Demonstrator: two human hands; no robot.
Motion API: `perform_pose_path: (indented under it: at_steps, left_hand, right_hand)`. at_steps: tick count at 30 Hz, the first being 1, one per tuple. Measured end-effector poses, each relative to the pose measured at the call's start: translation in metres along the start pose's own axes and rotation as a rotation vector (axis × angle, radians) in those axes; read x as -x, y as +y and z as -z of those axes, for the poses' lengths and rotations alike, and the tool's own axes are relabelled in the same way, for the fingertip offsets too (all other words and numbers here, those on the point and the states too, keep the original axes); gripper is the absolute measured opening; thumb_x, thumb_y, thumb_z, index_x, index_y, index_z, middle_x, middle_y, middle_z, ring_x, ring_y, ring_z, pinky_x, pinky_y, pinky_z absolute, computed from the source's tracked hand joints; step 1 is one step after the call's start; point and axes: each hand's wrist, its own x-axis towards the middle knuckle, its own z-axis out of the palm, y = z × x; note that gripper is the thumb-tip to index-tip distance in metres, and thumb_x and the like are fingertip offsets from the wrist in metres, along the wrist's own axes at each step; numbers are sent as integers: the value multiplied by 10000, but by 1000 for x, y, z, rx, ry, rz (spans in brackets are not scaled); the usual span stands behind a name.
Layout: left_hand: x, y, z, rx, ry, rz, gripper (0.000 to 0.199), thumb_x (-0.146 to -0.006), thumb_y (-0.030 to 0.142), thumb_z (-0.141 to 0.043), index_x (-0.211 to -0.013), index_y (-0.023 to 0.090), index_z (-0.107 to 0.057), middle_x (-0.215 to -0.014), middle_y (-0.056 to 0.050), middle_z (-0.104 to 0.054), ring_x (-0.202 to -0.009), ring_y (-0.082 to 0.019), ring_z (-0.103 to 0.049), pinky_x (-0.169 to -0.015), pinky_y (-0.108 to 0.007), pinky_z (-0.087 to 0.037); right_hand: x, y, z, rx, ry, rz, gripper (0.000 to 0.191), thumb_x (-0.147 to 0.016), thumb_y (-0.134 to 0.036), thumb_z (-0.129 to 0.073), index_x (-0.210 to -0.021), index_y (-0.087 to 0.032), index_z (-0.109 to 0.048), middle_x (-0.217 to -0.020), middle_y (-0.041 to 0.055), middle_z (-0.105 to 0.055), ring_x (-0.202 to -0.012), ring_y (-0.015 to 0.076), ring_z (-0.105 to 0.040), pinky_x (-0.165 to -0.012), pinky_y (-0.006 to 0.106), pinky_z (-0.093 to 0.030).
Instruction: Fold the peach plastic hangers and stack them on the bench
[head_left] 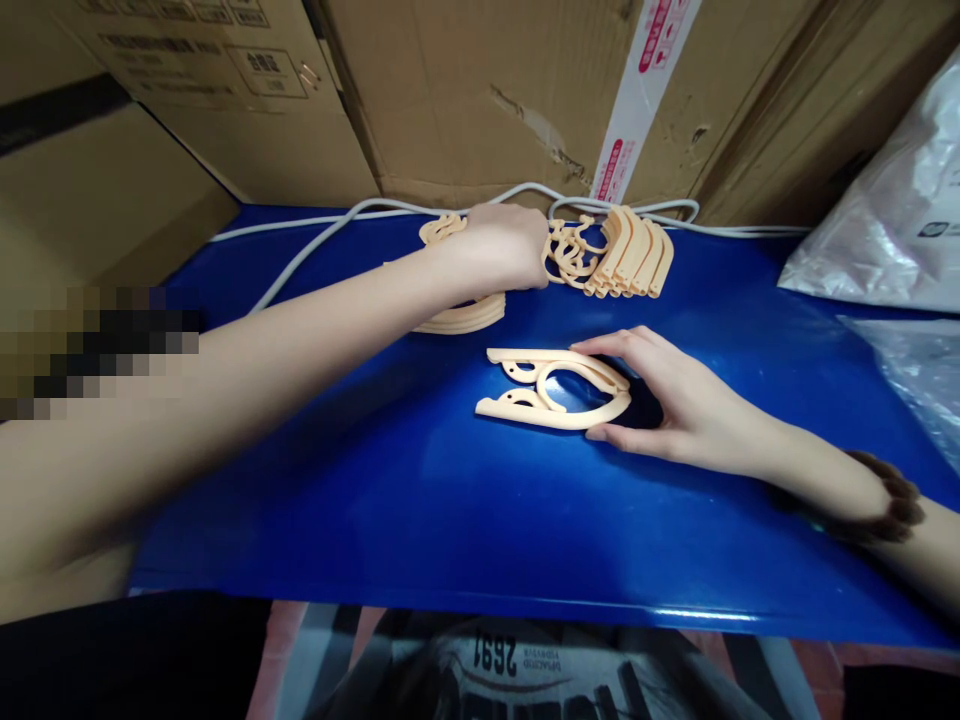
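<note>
A cream plastic folding clothes hanger [555,412] lies folded on the blue table, its two arms pointing left. My right hand [660,400] grips its closed end, thumb on the near arm and fingers on the far one. Stretched across to the back, my left hand [506,245] is over the cream parts, its fingers hidden behind the hand. Just right of it sit loose hanger hooks [574,255] in a small heap. Beside these, several curved hanger arms [634,255] are lined up. More curved arms [465,316] lie under my left wrist, partly covered.
Large cardboard boxes [465,100] stand along the back of the blue table [420,520]. A white cable [300,255] runs behind the parts. At the right are a white plastic bag [885,200] and clear plastic wrap [911,375].
</note>
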Motion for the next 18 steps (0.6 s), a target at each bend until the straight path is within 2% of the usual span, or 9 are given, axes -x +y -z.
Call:
perform_pose_path:
  at_steps: [3, 5, 8, 13, 15, 18]
  left_hand:
    - [-5, 5, 7, -95, -124, 153, 300, -631, 380, -773, -810, 144, -723, -670, -39, -607, -745, -240, -614, -685, -394, -518]
    - [-7, 5, 10, -97, -141, 189, 367, -612, 410, -791, -860, 145, -739, -680, -34, -609, -766, -229, -591, -720, -407, -508]
    - [-9, 3, 10, -54, -149, 206, 441, -620, 477, -773, -936, 170, -745, -632, -10, -596, -783, -200, -539, -759, -397, -493]
    - [-17, -1, 8, 16, -285, 113, 265, -639, 394, -711, -771, 167, -744, -555, -23, -587, -696, -231, -591, -627, -354, -459]
    - [-20, -1, 10, 68, -288, 102, 295, -632, 404, -706, -804, 169, -751, -575, -30, -607, -735, -255, -618, -642, -344, -457]
    - [-19, 1, 14, 127, -298, 153, 341, -608, 389, -703, -858, 164, -760, -659, -63, -662, -776, -289, -642, -668, -346, -452]
  right_hand:
    - [0, -1, 0, -11, -6, -5, 630, -836, -497, -698, -1327, -150, -512, -1248, 146, -636, -1093, 299, -603, -907, 450, -487]
    - [0, -1, 1, -19, -9, -12, 628, -834, -496, -696, -1331, -155, -518, -1252, 145, -637, -1093, 304, -603, -904, 453, -485]
    - [0, -1, 0, -18, -9, -9, 626, -833, -494, -697, -1332, -155, -526, -1256, 146, -640, -1091, 308, -603, -906, 452, -478]
    - [1, 0, 0, -7, -13, 5, 631, -835, -496, -701, -1332, -158, -507, -1260, 139, -631, -1095, 300, -592, -911, 437, -473]
    - [1, 1, 0, -5, -12, 6, 627, -835, -494, -705, -1330, -167, -502, -1256, 130, -630, -1093, 293, -588, -910, 431, -474]
    - [2, 1, 0, -4, -12, 6, 625, -833, -496, -709, -1329, -179, -498, -1261, 122, -627, -1102, 291, -581, -919, 427, -471]
